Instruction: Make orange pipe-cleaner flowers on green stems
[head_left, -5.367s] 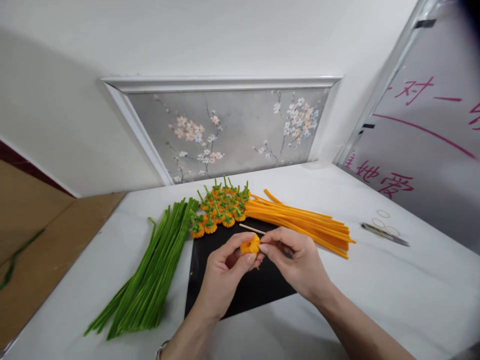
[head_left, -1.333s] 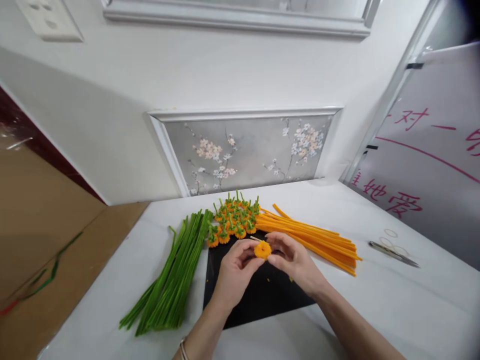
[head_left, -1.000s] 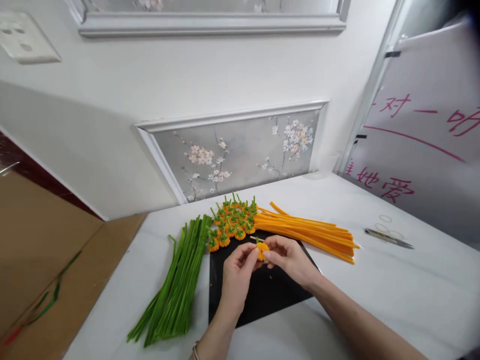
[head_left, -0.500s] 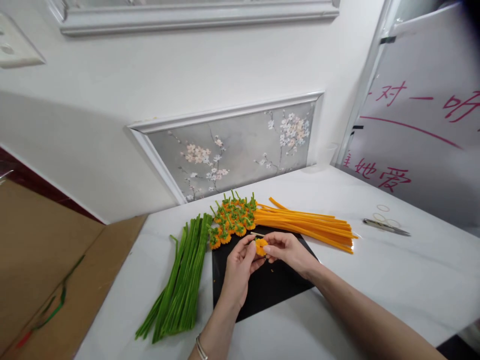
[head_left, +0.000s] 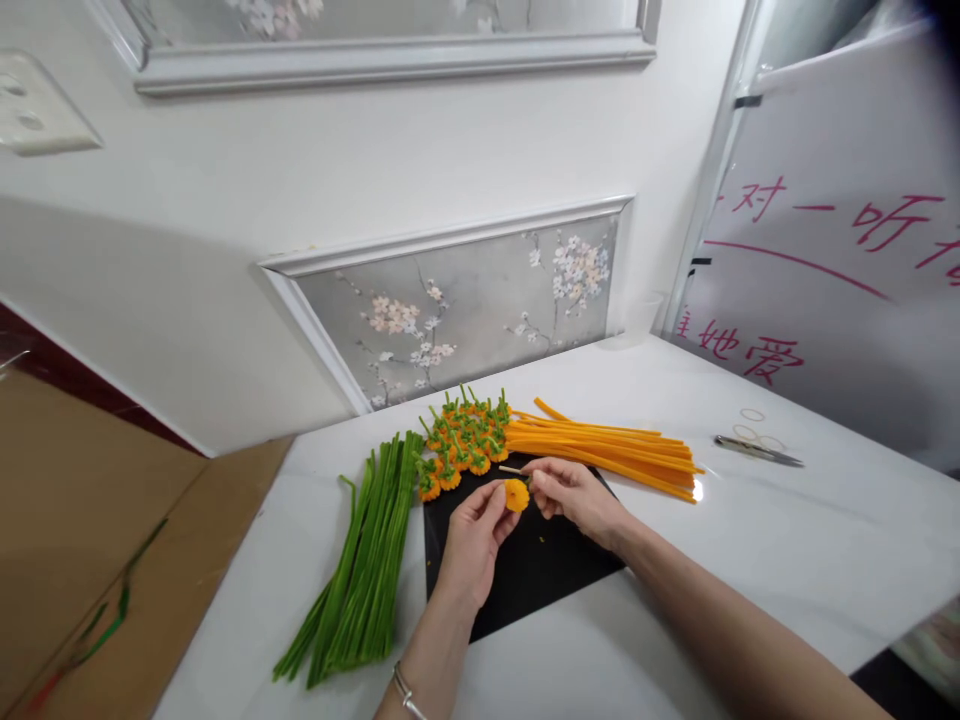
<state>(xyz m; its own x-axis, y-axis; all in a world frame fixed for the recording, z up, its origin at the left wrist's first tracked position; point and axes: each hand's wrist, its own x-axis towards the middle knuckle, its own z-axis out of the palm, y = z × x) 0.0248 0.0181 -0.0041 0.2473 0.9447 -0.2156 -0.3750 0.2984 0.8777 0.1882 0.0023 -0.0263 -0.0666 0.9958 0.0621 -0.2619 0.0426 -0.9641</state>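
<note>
Head view, orange chenille rosette [head_left: 517, 495]: raised above the black mat [head_left: 555, 570], its scalloped face and central hole turned toward the wearer
Left hand [head_left: 474, 530]: thumb and fingers closed on the left edge of the rosette, holding it up
Right hand [head_left: 576, 496]: fingertips drawn narrowly together just beside the right edge; a small dark green bit shows there, but whether it is gripped cannot be told
Thin stick [head_left: 511, 469]: points leftward from behind the right fingers; held or lying on the mat, unclear
Handling: probably very light, soft and springy, with a bendable wire core likely; little risk of slipping, though a hard squeeze could flatten the scallops, so the rim is best taken in a light pinch
Green-topped orange pieces [head_left: 465, 442]: clustered beyond the mat's far left corner, stems mostly upward
Green chenille stems [head_left: 364, 560]: a loose bundle left of the mat
Orange chenille stems [head_left: 607, 448]: a bundle at far right of the mat
Pointed metal tool [head_left: 759, 451]: on the white table [head_left: 765, 560], near thin pale loops [head_left: 752, 414]
</note>
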